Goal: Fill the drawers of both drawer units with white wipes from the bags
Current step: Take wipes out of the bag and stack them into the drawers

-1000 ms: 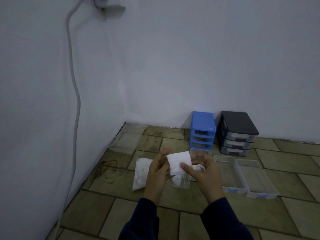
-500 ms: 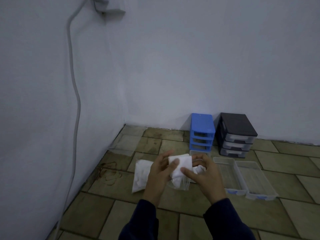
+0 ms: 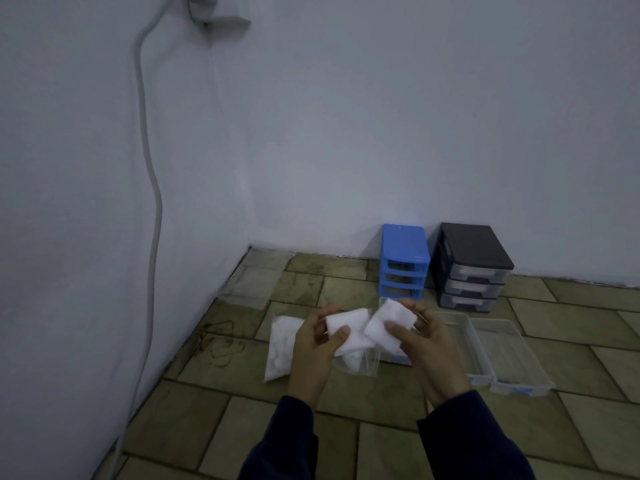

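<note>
White walls meet at the corner, tiled floor (image 3: 214,407) below, and against the far wall stand the blue unit (image 3: 404,260) and black unit (image 3: 474,268), side by side. Two clear drawers (image 3: 498,351) lie pulled out on the tiles. A full bag (image 3: 281,344) lies left. Left hand (image 3: 313,355) pinches one wipe (image 3: 346,329); right hand (image 3: 431,344) grips another wipe (image 3: 389,325), both above the open bag (image 3: 356,363).
</note>
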